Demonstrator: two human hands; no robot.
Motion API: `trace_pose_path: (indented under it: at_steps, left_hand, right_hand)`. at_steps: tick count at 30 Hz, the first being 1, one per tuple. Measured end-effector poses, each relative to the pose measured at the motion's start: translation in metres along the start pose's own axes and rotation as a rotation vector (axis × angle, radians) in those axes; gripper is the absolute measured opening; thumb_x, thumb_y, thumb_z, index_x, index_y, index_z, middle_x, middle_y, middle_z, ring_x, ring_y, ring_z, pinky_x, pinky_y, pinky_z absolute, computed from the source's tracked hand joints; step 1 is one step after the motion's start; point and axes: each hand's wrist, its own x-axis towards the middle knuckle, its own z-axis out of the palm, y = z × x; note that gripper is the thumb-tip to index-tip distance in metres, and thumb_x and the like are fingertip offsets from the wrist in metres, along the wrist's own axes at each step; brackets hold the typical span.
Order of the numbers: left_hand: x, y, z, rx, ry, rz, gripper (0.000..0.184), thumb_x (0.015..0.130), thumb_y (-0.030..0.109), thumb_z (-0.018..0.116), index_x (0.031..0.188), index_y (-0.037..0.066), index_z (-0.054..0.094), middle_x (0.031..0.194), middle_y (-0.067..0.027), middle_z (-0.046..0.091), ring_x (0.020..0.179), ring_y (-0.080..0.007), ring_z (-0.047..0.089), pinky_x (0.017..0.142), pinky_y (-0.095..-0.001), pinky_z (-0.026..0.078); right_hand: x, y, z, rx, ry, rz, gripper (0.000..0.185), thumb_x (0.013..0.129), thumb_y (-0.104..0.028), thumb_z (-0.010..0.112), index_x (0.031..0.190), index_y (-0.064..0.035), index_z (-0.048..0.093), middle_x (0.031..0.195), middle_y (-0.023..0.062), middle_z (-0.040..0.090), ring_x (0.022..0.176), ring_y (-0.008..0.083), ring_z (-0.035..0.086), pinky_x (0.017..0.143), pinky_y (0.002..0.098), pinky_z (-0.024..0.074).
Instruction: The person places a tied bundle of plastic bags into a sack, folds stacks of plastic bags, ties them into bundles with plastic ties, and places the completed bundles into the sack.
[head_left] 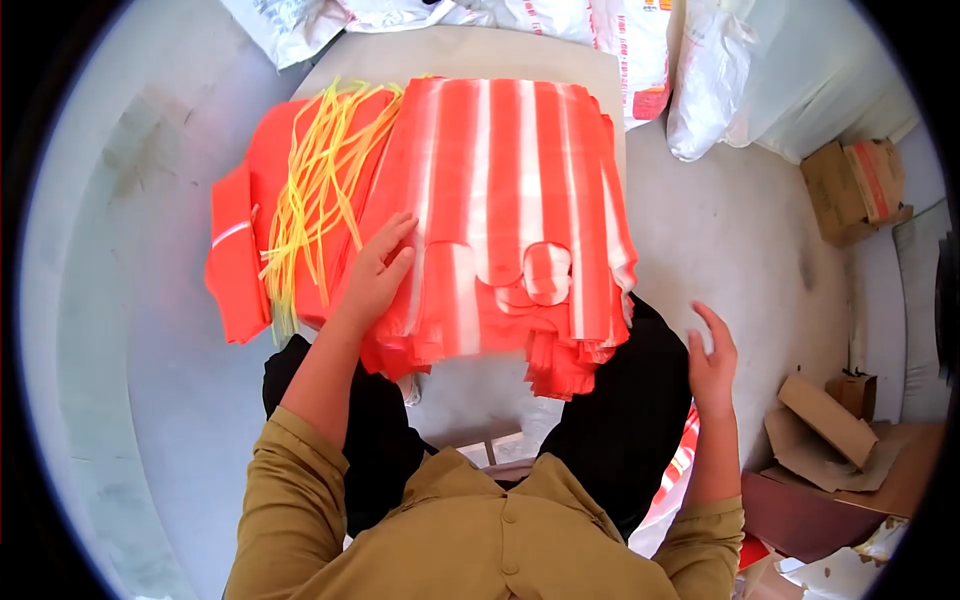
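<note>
Seated with red-and-white striped plastic bags point(505, 190) stacked before my knees.
My right hand point(711, 365) hangs in the air right of the stack, fingers loosely spread, holding nothing. My left hand point(382, 270) lies at the stack's left edge, fingers open and slightly bent, gripping nothing. Left of it, thin yellow plastic strips point(318, 185) drape over a plain red plastic pile point(268, 135); a folded red bundle point(237, 255) sits farther left. White printed sacks point(560, 20) line the far side.
</note>
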Motion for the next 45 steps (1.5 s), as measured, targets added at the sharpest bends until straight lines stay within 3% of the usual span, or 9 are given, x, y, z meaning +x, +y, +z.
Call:
trace_pose_path:
  at_steps: [2, 5, 9, 18, 22, 26, 32, 35, 45]
  left_hand:
    - [-0.006, 0.011, 0.002, -0.073, 0.028, -0.057, 0.054, 0.101, 0.015, 0.062, 0.152, 0.002, 0.051, 0.157, -0.0162, 0.052, 0.150, -0.0296, 0.044, 0.123, -0.0390, 0.033]
    - [0.001, 0.027, -0.004, -0.101, 0.036, -0.027, 0.058, 0.100, 0.016, 0.064, 0.154, 0.003, 0.048, 0.157, -0.0172, 0.052, 0.149, -0.0310, 0.045, 0.122, -0.0395, 0.034]
    - [0.007, 0.025, -0.014, 0.011, 0.031, 0.091, 0.057, 0.100, 0.019, 0.064, 0.153, 0.002, 0.049, 0.155, -0.0198, 0.052, 0.147, -0.0336, 0.047, 0.120, -0.0407, 0.037]
    - [-0.004, 0.028, -0.029, -0.130, 0.039, 0.018, 0.044, 0.105, 0.022, 0.060, 0.144, 0.002, 0.058, 0.142, -0.0182, 0.062, 0.135, -0.0319, 0.058, 0.113, -0.0402, 0.044]
    - [-0.007, 0.043, -0.019, -0.428, -0.051, -0.112, 0.040, 0.110, 0.022, 0.054, 0.143, 0.002, 0.058, 0.140, -0.0134, 0.063, 0.134, -0.0238, 0.057, 0.115, -0.0376, 0.041]
    - [-0.002, 0.044, -0.005, -0.291, 0.171, -0.032, 0.047, 0.113, 0.033, 0.046, 0.147, 0.002, 0.055, 0.152, -0.0137, 0.053, 0.144, -0.0231, 0.046, 0.120, -0.0402, 0.034]
    - [0.019, 0.036, 0.001, -0.759, 0.300, -0.382, 0.060, 0.113, 0.043, 0.038, 0.155, 0.001, 0.043, 0.158, -0.0154, 0.044, 0.149, -0.0236, 0.038, 0.122, -0.0377, 0.030]
    - [0.027, 0.044, 0.004, -0.948, 0.290, -0.408, 0.061, 0.114, 0.041, 0.037, 0.160, 0.002, 0.034, 0.165, -0.0137, 0.038, 0.157, -0.0251, 0.028, 0.129, -0.0432, 0.016]
    - [0.050, 0.015, 0.017, -0.914, 0.349, -0.359, 0.061, 0.112, 0.041, 0.044, 0.159, 0.004, 0.037, 0.158, -0.0153, 0.044, 0.148, -0.0223, 0.038, 0.120, -0.0365, 0.030]
  right_hand:
    - [0.026, -0.075, 0.023, -0.029, -0.164, -0.182, 0.034, 0.090, 0.004, 0.068, 0.123, -0.0007, 0.069, 0.123, 0.0160, 0.072, 0.116, 0.0340, 0.068, 0.102, 0.0406, 0.0530]
    - [0.048, -0.124, 0.079, -0.182, -0.254, -0.601, 0.030, 0.086, -0.011, 0.073, 0.116, -0.0069, 0.072, 0.120, 0.0126, 0.073, 0.112, 0.0314, 0.070, 0.091, 0.0429, 0.0578]
    - [0.067, -0.157, 0.148, -0.308, -0.244, -0.742, 0.026, 0.084, -0.005, 0.074, 0.110, -0.0041, 0.070, 0.120, 0.0120, 0.073, 0.110, 0.0313, 0.070, 0.090, 0.0434, 0.0585]
    - [0.083, -0.148, 0.174, -0.174, -0.185, -0.447, 0.022, 0.093, -0.011, 0.070, 0.113, -0.0010, 0.071, 0.108, 0.0126, 0.073, 0.101, 0.0264, 0.070, 0.080, 0.0371, 0.0579]
    - [0.091, -0.173, 0.165, 0.375, -0.306, 0.219, 0.021, 0.102, -0.011, 0.065, 0.119, 0.0010, 0.071, 0.104, 0.0065, 0.072, 0.092, 0.0135, 0.066, 0.078, 0.0291, 0.0545]
    - [0.100, -0.176, 0.168, 0.459, -0.247, 0.197, 0.018, 0.103, -0.010, 0.063, 0.114, 0.0030, 0.070, 0.109, 0.0017, 0.071, 0.094, 0.0073, 0.061, 0.084, 0.0246, 0.0503]
    - [0.104, -0.164, 0.174, 0.509, -0.199, 0.128, 0.024, 0.104, -0.010, 0.062, 0.124, 0.0006, 0.070, 0.108, 0.0034, 0.071, 0.096, 0.0104, 0.065, 0.085, 0.0266, 0.0525]
    - [0.106, -0.154, 0.178, 0.606, -0.170, 0.149, 0.024, 0.104, -0.010, 0.062, 0.124, 0.0008, 0.070, 0.110, 0.0027, 0.071, 0.100, 0.0105, 0.064, 0.088, 0.0270, 0.0520]
    - [0.110, -0.163, 0.181, 0.808, -0.128, 0.262, 0.011, 0.107, -0.011, 0.060, 0.106, -0.0039, 0.068, 0.103, -0.0008, 0.067, 0.097, 0.0094, 0.064, 0.092, 0.0271, 0.0549]
